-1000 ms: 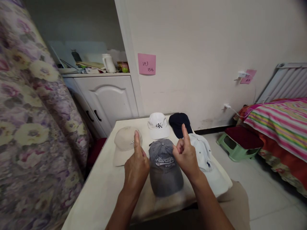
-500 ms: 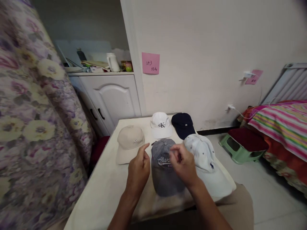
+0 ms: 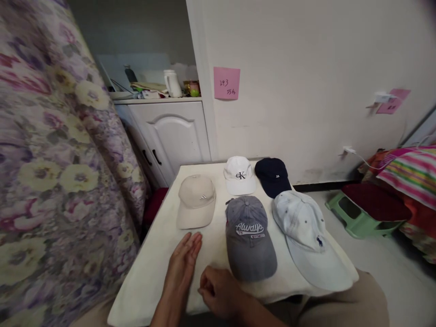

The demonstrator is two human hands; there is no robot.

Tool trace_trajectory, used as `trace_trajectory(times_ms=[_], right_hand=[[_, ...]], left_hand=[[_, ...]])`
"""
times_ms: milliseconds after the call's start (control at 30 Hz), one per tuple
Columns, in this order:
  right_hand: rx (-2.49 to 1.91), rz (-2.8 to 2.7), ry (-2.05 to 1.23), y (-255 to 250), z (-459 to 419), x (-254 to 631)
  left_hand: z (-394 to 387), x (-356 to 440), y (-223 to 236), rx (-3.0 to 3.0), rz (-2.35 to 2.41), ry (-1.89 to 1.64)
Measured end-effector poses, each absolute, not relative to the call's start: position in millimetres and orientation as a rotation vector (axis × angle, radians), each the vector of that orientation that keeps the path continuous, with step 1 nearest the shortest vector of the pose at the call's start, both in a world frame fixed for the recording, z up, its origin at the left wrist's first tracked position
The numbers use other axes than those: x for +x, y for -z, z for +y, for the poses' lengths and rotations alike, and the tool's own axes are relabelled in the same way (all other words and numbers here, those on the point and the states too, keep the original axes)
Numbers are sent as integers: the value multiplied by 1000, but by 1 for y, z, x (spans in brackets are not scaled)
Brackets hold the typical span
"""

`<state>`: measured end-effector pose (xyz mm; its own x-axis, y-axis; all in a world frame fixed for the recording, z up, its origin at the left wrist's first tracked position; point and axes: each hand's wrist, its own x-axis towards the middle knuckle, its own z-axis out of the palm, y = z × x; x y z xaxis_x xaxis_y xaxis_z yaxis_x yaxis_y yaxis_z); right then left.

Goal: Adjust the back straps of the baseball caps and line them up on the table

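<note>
Five caps lie on the cloth-covered table. My left hand [image 3: 182, 260] is open, fingers stretched out and together, just in front of the beige cap [image 3: 196, 200]; it holds nothing. To its right, my right hand [image 3: 220, 289] is loosely curled closed with nothing visible in it, close to the lower left of the grey cap [image 3: 250, 240] with "Always" lettering. At the right front sits a pale blue cap [image 3: 306, 231] with a small dark horse-and-rider logo. Behind are a white cap [image 3: 239, 175] with black letters and a navy cap [image 3: 273, 176].
The table [image 3: 146, 281] reaches the wall. A flowered curtain [image 3: 68, 181] hangs at the left, beside a white cabinet [image 3: 177, 131] with a white jug [image 3: 172, 84] on it. A green stool [image 3: 357, 220] with a dark red top stands right, near a bed [image 3: 412, 175].
Both hands have come down and left, away from the grey cap. The left fingers have straightened; the right stay curled. The view has turned left, and the caps lie as before.
</note>
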<state>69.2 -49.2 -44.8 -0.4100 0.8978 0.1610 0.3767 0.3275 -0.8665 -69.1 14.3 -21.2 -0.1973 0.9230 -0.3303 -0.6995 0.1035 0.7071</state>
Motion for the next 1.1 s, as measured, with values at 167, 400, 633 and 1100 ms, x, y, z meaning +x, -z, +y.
trace_trajectory(times_ms=[167,400,633,1100], right_hand=[[-1118,-1934,-1030,64,-47,67],[-1163,-1948,-984,57,-52,68],[-1106,-1798,-1096,54,-46,67],[-877,-1118,-1179,32,-53,79]], left_hand=[[51,-63,25,164,802,-1535],[91,-63,31,114,631,-1574],[69,-69,32,109,554,-1551],[-60,-98,47,207,629,-1360]])
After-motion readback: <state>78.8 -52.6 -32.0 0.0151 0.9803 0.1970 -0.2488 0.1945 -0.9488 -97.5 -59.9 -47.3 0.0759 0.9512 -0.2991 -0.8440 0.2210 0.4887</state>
